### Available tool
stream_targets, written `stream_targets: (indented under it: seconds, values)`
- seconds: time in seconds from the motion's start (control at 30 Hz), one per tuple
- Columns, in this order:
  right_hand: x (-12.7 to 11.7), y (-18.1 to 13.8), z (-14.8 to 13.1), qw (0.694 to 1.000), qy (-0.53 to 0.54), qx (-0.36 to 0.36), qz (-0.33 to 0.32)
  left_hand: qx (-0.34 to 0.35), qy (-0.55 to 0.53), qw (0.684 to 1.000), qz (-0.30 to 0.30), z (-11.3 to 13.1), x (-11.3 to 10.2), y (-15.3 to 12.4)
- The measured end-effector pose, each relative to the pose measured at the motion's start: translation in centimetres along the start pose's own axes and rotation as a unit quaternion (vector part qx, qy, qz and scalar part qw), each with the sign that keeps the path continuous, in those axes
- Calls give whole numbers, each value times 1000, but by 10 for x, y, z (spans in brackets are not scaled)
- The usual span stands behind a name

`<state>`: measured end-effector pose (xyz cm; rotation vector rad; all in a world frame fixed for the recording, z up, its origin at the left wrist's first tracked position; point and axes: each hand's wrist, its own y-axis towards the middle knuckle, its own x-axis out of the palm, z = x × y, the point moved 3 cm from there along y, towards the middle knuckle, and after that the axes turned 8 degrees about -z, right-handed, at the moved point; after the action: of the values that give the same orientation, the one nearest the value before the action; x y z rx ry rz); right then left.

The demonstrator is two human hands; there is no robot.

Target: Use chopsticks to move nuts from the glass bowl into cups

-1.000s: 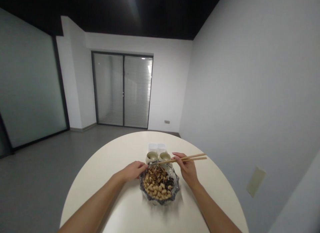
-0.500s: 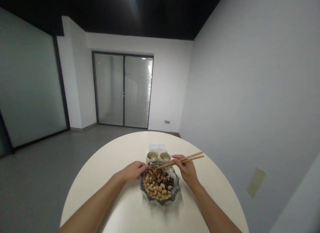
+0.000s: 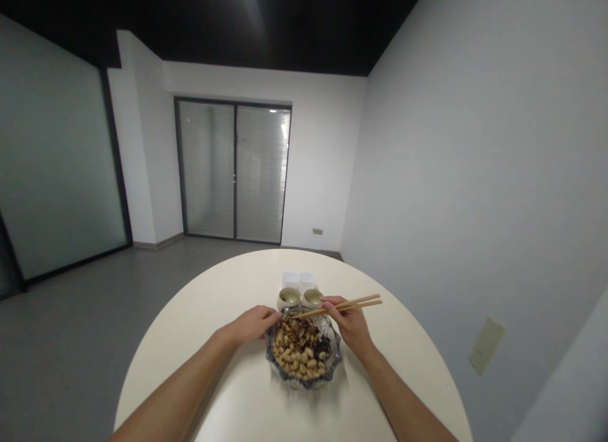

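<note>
A scalloped glass dish (image 3: 284, 372) sits on the round white table (image 3: 209, 328), filled with peanuts, sunflower seeds and dark seeds. My left hand (image 3: 254, 322) rests against the dish's far left rim, fingers curled on it. My right hand (image 3: 349, 322) holds a pair of wooden chopsticks (image 3: 349, 304) near the right rim. Their tips reach left over the far part of the dish, close to the seeds.
Two small pale ceramic cups (image 3: 289, 297) stand just behind the dish, with two white square containers (image 3: 298, 279) beyond them. The table edge curves round on all sides. A grey floor and glass doors lie beyond; a wall is close on the right.
My right hand has slid left with the chopsticks, bringing their tips further over the dish. My left hand has stayed on the rim.
</note>
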<state>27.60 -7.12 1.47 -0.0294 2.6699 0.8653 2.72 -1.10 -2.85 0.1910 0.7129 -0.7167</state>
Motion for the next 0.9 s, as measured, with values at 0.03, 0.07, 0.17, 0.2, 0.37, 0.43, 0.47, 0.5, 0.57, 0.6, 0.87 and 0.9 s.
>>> stream_targets:
  seconds: [0.03, 0.07, 0.17, 0.2, 0.37, 0.43, 0.47, 0.5, 0.57, 0.6, 0.87, 0.9]
  values:
    - [0, 0, -1, 1000, 1, -1, 1, -1, 0, 1000, 1, 0, 0, 0]
    - [0, 0, -2, 1000, 1, -4, 3, -1, 0, 1000, 1, 0, 0, 0]
    - [-2, 0, -5, 1000, -4, -11, 13, -2, 2, 1000, 3, 0, 0, 0]
    - [-3, 0, -5, 1000, -6, -15, 17, -2, 4, 1000, 3, -1, 0, 0]
    - [-7, 1, -7, 999, -7, -28, 37, 3, 19, 1000, 2, 0, 0, 0]
    - [-8, 2, -7, 998, -6, -32, 57, 2, 19, 1000, 2, 0, 0, -1]
    - [-7, 3, -7, 997, -7, -36, 69, 1, 19, 1000, 2, 1, -1, -1]
    - [-6, 4, -7, 996, -8, -38, 81, 1, 18, 1000, 3, 1, -1, -1]
    - [-3, 6, -7, 994, -11, -45, 103, 1, 15, 1000, 6, 2, -1, -1]
    - [-1, 6, -6, 993, -14, -46, 108, 0, 11, 1000, 5, 2, 0, -1]
    - [10, 8, 1, 999, -3, -29, 37, 2, 9, 1000, 4, 4, 0, -2]
    - [7, 8, 1, 999, -5, -26, 44, -1, 11, 1000, 5, 4, 0, -2]
